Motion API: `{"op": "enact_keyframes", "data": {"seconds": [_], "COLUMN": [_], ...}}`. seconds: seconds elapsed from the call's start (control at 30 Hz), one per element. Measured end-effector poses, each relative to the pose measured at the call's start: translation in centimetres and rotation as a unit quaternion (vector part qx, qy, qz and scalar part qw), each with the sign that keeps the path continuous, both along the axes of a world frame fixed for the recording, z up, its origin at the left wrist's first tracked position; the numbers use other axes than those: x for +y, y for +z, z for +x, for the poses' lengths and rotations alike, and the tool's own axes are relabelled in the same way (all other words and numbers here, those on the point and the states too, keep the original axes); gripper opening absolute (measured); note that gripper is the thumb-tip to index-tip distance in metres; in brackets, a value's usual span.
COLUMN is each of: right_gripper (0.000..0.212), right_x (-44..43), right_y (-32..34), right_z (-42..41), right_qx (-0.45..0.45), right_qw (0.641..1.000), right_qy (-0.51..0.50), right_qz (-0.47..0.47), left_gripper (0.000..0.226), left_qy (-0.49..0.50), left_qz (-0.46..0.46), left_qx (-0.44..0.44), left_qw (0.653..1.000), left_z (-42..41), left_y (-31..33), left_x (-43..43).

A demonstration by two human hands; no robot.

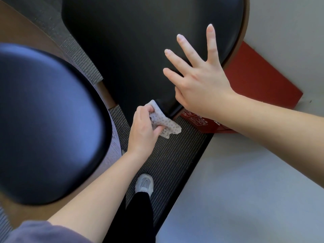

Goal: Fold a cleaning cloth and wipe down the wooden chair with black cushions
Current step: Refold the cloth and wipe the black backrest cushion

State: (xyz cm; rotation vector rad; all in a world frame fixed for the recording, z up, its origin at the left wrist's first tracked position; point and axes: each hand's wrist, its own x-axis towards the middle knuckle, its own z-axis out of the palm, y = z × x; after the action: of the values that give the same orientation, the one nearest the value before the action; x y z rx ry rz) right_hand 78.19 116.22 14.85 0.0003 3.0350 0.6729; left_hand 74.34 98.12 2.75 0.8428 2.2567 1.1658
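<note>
The left hand (pixel 144 127) sits just below the middle of the frame, its bare forearm running up from the lower left. Its fingers are curled tight, knuckles upward, thumb pinched against the fingers around what they clutch. The right hand (pixel 198 74) is right of centre, its bare forearm coming in from the right edge. It is spread wide, back of the hand toward the camera, 4 fingers splayed toward the top of the frame, the thumb tucked down under the palm's lower left edge.
</note>
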Motion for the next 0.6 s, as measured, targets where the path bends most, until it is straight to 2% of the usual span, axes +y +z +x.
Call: {"op": "enact_keyframes", "data": {"seconds": [0.6], "right_gripper": [0.04], "right_x": [-2.4], "right_y": [-2.6], "right_z": [-0.7], "right_qx": [-0.033], "right_qw": [0.999], "right_qy": [0.008], "right_qz": [0.025], "left_gripper": [0.046], "left_qy": [0.053], "left_qz": [-0.186], "left_qx": [-0.102], "left_qw": [0.976], "left_z": [0.2], "left_y": [-6.5], "left_x": [-5.1]}}
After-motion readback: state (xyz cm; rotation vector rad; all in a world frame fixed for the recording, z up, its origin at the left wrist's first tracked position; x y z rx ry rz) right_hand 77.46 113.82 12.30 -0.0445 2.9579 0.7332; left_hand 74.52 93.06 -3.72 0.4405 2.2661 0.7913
